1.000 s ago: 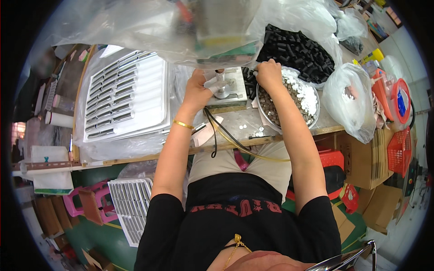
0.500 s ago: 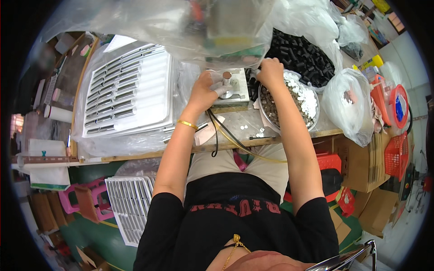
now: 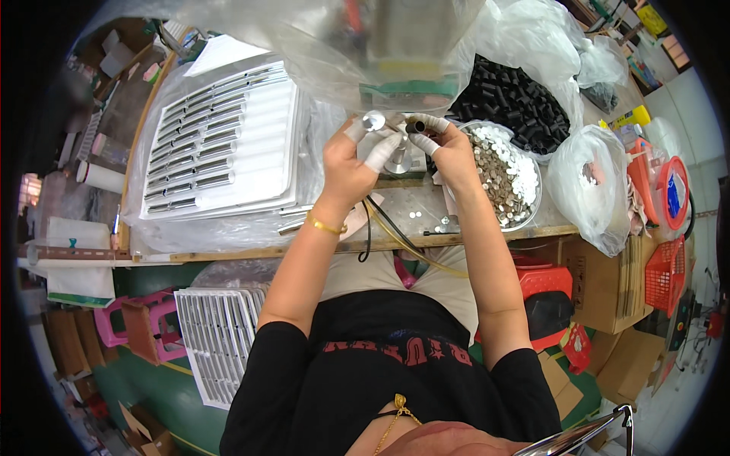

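Note:
White covers wrap several of my fingertips. Between the thumb and fingers of my left hand (image 3: 350, 163) is a small silver round metal piece (image 3: 372, 121), its flat face turned up. My right hand (image 3: 452, 156) pinches a short black tube (image 3: 415, 126), its open end toward my left hand. Both hands are close together above a metal fixture (image 3: 397, 161) with a round silver base, partly hidden by my fingers. Beside my right wrist stands a clear tub (image 3: 539, 199) holding many small silver discs (image 3: 503, 171).
Left on the bench lies a white tray (image 3: 268, 144) with rows of chrome tubes (image 3: 199, 163). A pile of black tubes (image 3: 525, 99) fills a plastic bag at the far right. Plastic sheeting (image 3: 319, 45) hangs over the fixture. Cables (image 3: 395, 232) cross the bench's front edge.
My right hand has come back left from the black tubes with one in its fingers. My left hand has lifted the silver piece off the fixture and turned it.

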The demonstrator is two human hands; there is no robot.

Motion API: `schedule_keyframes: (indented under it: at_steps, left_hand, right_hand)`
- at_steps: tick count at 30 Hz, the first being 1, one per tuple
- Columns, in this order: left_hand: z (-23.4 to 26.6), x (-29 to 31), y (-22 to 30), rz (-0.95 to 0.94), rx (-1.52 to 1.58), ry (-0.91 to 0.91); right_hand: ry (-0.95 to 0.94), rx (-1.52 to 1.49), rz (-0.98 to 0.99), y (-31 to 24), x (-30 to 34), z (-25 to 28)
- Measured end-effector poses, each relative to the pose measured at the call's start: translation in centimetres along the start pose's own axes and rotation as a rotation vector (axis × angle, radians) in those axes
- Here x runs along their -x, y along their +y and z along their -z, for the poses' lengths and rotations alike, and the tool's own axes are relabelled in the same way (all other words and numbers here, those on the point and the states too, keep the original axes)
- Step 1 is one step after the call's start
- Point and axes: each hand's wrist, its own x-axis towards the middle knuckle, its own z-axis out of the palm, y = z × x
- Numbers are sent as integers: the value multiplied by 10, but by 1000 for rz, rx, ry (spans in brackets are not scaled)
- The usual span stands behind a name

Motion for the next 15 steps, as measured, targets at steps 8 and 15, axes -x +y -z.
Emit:
schedule_keyframes:
  at_steps: [8,15]
  left_hand:
    - [108,82,41,346,-692,-327]
    - [196,155,13,468,-1116,-269]
  right_hand:
    - [-66,553,431,-28,24,9]
    - [-65,701,359,-54,19,-4]
